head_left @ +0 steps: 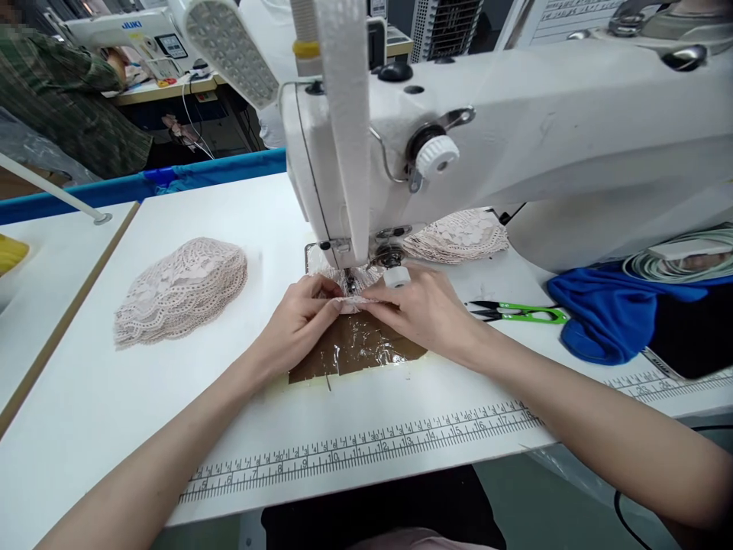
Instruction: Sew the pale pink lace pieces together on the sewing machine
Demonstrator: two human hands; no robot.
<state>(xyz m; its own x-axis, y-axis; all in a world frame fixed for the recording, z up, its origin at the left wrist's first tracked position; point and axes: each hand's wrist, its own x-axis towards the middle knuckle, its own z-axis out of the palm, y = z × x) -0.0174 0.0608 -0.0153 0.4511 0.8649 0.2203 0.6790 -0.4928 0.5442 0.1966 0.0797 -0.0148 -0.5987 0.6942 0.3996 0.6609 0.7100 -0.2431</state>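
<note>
A small piece of pale lace [350, 304] lies under the needle area of a white sewing machine [321, 160]. Pinched on its left edge is my left hand [301, 317], thumb and fingers closed. My right hand [429, 309] grips the lace's right edge in the same way, just below the machine head. Beneath both hands, shiny brown tape [366, 347] covers part of the table. A stack of lace pieces [183, 290] rests to the left, and another lace stack [458, 235] sits behind the needle, partly hidden by the machine.
Green-handled thread snips [518, 312] lie right of my right hand. Farther right are a blue cloth [607, 309], a coiled pale cable [687, 256] and a dark phone [695, 336]. A printed ruler [355, 451] runs along the front edge. A person in a plaid shirt [62, 92] works beyond.
</note>
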